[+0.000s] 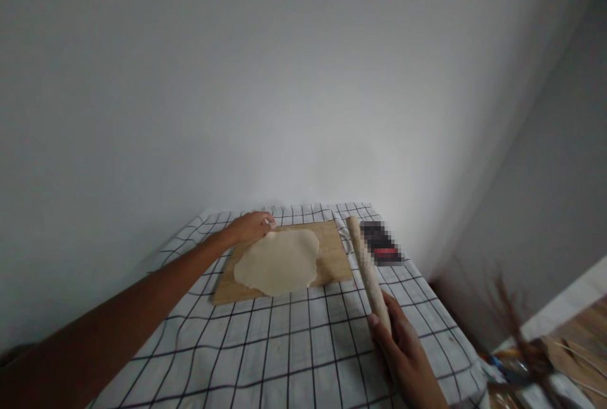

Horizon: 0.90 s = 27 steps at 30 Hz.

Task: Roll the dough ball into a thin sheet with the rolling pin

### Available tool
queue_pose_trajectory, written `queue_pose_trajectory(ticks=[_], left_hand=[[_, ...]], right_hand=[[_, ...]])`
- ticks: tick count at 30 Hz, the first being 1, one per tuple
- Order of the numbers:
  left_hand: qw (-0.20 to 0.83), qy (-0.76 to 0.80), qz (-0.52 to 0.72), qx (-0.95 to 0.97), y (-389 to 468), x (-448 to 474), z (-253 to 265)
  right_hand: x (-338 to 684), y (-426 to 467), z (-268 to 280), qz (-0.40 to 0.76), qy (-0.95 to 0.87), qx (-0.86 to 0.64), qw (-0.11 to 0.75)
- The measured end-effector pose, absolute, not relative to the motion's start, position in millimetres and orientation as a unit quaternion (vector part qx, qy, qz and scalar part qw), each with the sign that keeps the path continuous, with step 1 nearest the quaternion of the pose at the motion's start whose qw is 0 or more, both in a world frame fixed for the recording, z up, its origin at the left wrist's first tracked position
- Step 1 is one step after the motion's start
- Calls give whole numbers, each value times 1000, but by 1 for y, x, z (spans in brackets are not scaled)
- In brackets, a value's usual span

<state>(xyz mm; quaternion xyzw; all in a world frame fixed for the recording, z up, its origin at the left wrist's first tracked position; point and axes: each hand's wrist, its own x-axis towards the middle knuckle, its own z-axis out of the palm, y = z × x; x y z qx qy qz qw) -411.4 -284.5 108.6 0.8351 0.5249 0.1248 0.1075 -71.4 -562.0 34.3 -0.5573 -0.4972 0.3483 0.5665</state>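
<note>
A flat, rolled-out sheet of pale dough [279, 261] lies on a wooden cutting board [332, 251] on the checked tablecloth [284, 339]. My left hand [251, 227] reaches across to the far left edge of the dough and pinches it with the fingertips. My right hand [403, 346] grips the near end of a long wooden rolling pin [364, 260], which points away from me along the right side of the board, off the dough.
A dark blurred-out flat object [382, 243] lies just right of the rolling pin near the table's far corner. White walls stand close behind and to the right. Clutter with dried twigs [516, 333] sits low at the right, past the table edge.
</note>
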Motion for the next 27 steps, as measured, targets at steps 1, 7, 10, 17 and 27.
queue_pose_trajectory(ticks=[1, 7, 10, 17, 27], left_hand=[[90, 525, 126, 837, -285, -408, 108], [13, 493, 132, 860, -302, -366, 93], [-30, 513, 137, 847, -309, -351, 83], [-101, 543, 134, 823, -309, -343, 72], [-37, 533, 155, 831, -298, -335, 74]], right_hand=[[-71, -562, 35, 363, -496, -557, 559], [-71, -562, 35, 371, -468, -579, 555], [-73, -563, 37, 362, -469, -581, 558], [-67, -564, 30, 395, -470, -573, 543], [-60, -565, 27, 424, -481, -570, 513]])
